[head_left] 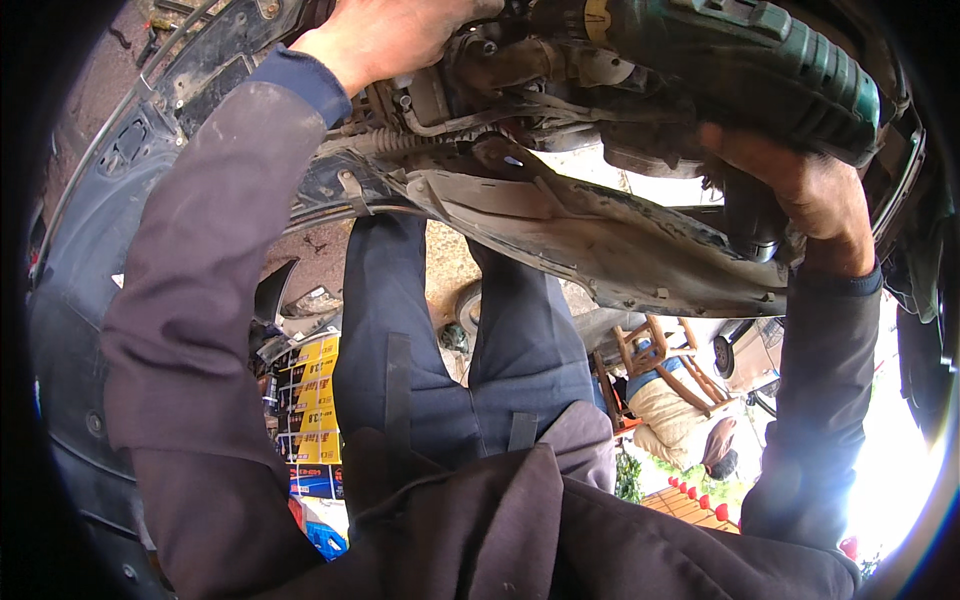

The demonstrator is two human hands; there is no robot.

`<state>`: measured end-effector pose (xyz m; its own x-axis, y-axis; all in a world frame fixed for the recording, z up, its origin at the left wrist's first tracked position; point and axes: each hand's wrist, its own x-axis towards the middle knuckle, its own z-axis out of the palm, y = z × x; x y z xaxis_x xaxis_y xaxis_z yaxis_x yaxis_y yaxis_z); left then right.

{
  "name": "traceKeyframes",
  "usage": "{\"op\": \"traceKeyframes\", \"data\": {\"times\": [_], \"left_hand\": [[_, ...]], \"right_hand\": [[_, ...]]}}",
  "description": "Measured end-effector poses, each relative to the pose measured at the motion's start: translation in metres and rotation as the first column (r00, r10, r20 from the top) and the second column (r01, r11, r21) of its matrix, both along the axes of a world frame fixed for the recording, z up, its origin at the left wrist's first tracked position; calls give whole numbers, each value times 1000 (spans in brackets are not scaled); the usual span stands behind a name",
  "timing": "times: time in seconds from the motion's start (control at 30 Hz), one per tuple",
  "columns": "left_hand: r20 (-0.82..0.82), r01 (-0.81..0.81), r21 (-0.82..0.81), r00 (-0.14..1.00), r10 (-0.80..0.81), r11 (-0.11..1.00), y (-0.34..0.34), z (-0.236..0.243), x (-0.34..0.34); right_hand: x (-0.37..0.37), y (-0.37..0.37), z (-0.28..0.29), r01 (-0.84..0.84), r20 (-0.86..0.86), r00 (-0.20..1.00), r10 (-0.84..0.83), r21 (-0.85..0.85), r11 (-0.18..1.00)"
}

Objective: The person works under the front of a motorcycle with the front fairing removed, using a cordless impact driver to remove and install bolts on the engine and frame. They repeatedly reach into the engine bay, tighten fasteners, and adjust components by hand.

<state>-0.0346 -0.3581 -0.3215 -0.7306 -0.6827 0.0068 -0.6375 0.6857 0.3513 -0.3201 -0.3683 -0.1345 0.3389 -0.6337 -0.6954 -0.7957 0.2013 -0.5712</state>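
At the top right, the right hand [815, 195] has its fingers clamped on the grip of a green power tool [745, 65], pressed against the greasy car underside [600, 235]. The left hand [385, 35], top left, touches the engine parts; its fingers are hidden, so I cannot tell their state.

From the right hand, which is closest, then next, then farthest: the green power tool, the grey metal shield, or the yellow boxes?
1. Green power tool: gripped by the right hand, just above it.
2. Grey metal shield: to the hand's left, under the car.
3. Yellow boxes: far lower left, beside the legs.
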Motion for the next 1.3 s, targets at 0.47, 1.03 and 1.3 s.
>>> {"op": "traceKeyframes", "data": {"times": [0.47, 1.03, 1.3], "left_hand": [[9, 110, 128, 994, -112, 986, -21, 8, -4], [10, 93, 130, 995, -95, 987, -18, -1, 1], [1, 71, 184, 997, -72, 980, -17, 3, 2]], "right_hand": [[-2, 4, -2, -113, 155, 979, 135, -138, 984], [-18, 16, -19, -664, -148, 692, 707, -517, 541], [-12, 17, -23, -400, 100, 857, 506, -491, 774]]}}
